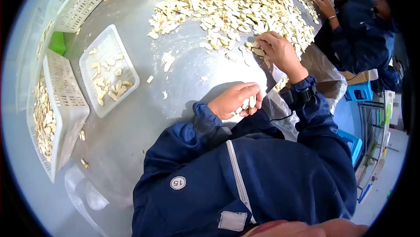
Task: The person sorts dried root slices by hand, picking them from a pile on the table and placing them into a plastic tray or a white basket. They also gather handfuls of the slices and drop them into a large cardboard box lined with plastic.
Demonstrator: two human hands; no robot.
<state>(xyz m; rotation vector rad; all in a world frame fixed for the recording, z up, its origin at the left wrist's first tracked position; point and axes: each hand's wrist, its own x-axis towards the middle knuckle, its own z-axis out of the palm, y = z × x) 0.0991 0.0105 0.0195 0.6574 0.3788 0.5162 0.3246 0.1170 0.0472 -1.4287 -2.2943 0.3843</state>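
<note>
My left hand [235,101] is cupped close to my body, fingers curled around several pale dried slices [250,103]. Further out, my right hand [279,53] bends down at the near edge of a big heap of the same cream slices [236,7]. Its thumb and fingertips close on a pale slice [259,52]. Both hands are above the metal table [175,79], where crumbs and small broken bits lie.
On the left lies a shallow white tray [134,77] with some slices. Beside it stand a white perforated basket [70,88] of slices and another basket [83,11]. A clear plastic bag [326,73] hangs right. A co-worker's hands [327,0] reach the heap's far right.
</note>
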